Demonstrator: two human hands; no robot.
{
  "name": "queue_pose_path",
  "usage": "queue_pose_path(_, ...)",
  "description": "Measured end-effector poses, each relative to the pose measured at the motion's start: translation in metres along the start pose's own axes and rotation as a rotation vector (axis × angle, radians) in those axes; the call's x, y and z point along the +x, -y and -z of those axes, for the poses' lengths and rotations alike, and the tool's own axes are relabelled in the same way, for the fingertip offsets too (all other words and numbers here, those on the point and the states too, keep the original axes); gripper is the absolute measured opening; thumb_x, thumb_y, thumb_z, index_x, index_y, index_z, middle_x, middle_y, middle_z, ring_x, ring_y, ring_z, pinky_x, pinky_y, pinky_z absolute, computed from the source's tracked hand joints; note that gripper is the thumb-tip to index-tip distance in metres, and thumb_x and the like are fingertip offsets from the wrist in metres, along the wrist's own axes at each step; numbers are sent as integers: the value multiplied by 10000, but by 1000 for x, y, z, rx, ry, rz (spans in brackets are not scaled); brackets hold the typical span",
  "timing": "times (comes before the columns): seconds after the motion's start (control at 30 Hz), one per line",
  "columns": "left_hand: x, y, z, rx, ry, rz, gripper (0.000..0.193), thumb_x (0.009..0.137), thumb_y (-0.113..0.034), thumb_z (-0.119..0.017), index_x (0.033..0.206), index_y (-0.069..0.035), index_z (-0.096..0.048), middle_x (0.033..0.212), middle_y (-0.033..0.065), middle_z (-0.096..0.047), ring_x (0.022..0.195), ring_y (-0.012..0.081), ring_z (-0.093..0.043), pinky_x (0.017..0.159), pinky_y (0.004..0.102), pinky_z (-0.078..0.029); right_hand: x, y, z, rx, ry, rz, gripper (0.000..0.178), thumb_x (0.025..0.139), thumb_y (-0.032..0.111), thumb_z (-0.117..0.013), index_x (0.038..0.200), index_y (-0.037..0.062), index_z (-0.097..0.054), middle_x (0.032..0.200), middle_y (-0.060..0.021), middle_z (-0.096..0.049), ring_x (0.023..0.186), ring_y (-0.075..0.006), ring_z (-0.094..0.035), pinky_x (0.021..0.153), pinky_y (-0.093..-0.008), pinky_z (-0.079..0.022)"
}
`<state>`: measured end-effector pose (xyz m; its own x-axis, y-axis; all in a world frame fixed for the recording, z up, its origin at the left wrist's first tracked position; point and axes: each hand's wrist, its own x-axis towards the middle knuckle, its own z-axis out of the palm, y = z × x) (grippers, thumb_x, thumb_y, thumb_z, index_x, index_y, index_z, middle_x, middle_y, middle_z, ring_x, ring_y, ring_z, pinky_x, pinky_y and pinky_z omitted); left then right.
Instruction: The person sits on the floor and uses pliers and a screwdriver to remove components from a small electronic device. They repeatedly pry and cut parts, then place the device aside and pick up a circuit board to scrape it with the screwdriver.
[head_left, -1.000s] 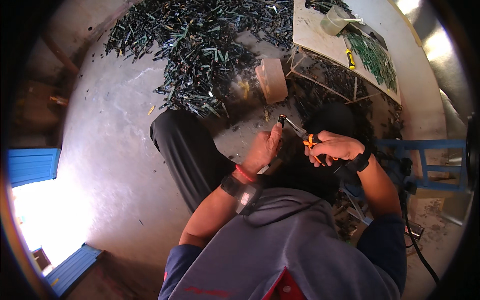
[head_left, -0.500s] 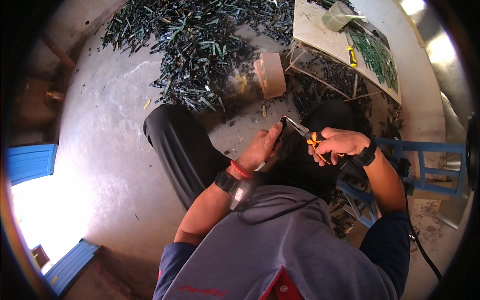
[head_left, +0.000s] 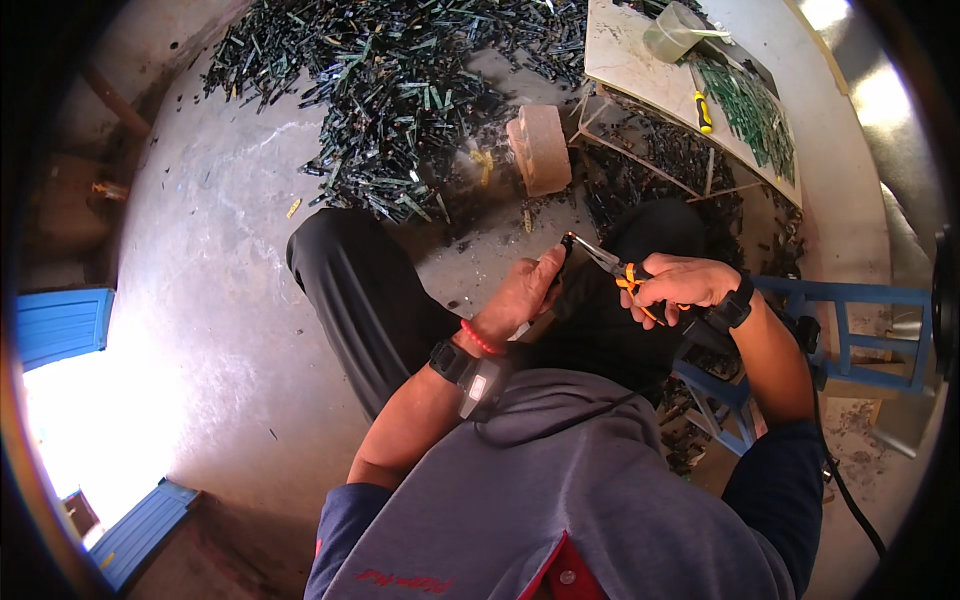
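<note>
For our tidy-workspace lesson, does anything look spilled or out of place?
Yes: a heap of dark strips sprawls loose across the floor, uncontained, and one yellow piece lies apart, left of the heap's near end.

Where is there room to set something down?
Mostly bare floor lies between the blue panels and left leg. The white board has space left of the cup and screwdriver. Crowded: the dark strip heap and green strips.

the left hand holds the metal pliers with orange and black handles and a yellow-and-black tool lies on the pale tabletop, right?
Wrong hand: the head view shows the right hand holding the pliers. The yellow-and-black tool does lie on the tabletop.
</note>
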<state>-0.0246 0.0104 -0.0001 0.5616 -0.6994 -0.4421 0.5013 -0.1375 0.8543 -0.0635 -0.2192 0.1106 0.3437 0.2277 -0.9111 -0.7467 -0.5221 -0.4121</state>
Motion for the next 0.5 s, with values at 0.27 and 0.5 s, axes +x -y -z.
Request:
queue_pose_path(0.27, 5, 4, 3, 28, 33, -9, 676, 922, -637, -380, 602, -49, -475, 502, 8, -415, 457, 102, -357, 443, 288, -280, -3, -1, 1, 1, 20, 1, 239, 813, 171, -549, 969, -8, -574, 794, -69, -646, 706, -137, -632, 493, -224, -466)
queue_pose_path(0.5, 6, 7, 4, 46, 44, -32, 669, 931, -617, -360, 571, -58, -443, 492, 3, -398, 454, 104, -345, 443, 296, -270, 0, -3, 3, 49, 43, 6, 248, 809, 177, -558, 973, -8, -585, 798, -71, -651, 710, -143, -638, 499, -233, -467)
